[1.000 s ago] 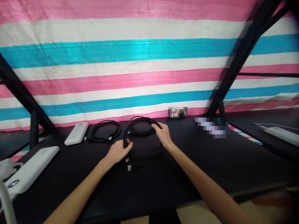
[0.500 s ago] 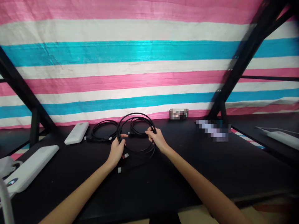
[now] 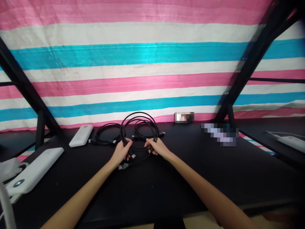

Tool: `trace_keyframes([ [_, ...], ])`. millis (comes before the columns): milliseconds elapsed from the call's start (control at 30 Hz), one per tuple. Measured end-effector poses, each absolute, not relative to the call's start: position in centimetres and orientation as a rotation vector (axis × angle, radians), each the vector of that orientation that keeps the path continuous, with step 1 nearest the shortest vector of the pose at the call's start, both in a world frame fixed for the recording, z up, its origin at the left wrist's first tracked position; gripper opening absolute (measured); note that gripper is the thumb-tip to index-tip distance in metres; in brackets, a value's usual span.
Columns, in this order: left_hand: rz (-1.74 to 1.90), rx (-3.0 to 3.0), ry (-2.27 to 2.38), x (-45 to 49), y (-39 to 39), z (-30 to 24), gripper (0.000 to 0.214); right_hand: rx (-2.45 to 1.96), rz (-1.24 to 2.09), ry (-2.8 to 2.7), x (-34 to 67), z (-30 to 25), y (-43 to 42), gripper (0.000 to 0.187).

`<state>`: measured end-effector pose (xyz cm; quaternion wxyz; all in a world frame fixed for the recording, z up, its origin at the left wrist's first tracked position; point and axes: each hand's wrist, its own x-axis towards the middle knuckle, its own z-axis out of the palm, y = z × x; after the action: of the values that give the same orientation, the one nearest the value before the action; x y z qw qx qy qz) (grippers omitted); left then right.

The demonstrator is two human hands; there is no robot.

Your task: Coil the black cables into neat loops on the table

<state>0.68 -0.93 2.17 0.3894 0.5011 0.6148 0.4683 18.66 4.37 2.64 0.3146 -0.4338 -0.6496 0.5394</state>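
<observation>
A coiled black cable [image 3: 138, 113] is held up between my two hands, its loops tilted upright above the black table [image 3: 152, 197]. My left hand [image 3: 122, 150] is closed round the left side of the coil, and one silver plug shows beside its fingers. Another plug [image 3: 123, 166] hangs below that hand on a loose end. The lower right of the loops is pinched by my right hand [image 3: 156, 148]. Behind lie two more coiled black cables: one cable [image 3: 105, 127] to the left, the other cable [image 3: 143, 137] partly hidden by the held loops.
Two white power banks lie at the left, a smaller power bank [image 3: 81, 136] and a longer power bank [image 3: 38, 170]. At the back right are a blurred small object [image 3: 184, 117] and a blurred pale object [image 3: 219, 133]. A striped sheet [image 3: 143, 73] hangs behind, between black frame posts.
My right hand has slid down the right side of the coil, and my left hand has shifted slightly right. The hanging plug has risen a little. The view has moved slightly.
</observation>
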Motion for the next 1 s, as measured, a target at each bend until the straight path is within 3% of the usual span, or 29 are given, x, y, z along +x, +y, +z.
trace_keyframes([
  [333, 1.171, 1.531, 1.552, 0.2, -0.8, 1.6, 0.034, -1.235, 1.024, -1.616, 19.3, 2.8, 4.7, 0.038],
  [700, 1.197, 1.573, 1.555, 0.2, -1.0, 1.8, 0.039, -1.271, 1.039, -1.573, 19.4, 2.9, 4.9, 0.03],
  [1000, 1.044, 1.412, 1.643, -0.2, -0.4, 1.0, 0.035, -1.117, 1.041, -1.64, 18.8, 3.1, 4.2, 0.039],
])
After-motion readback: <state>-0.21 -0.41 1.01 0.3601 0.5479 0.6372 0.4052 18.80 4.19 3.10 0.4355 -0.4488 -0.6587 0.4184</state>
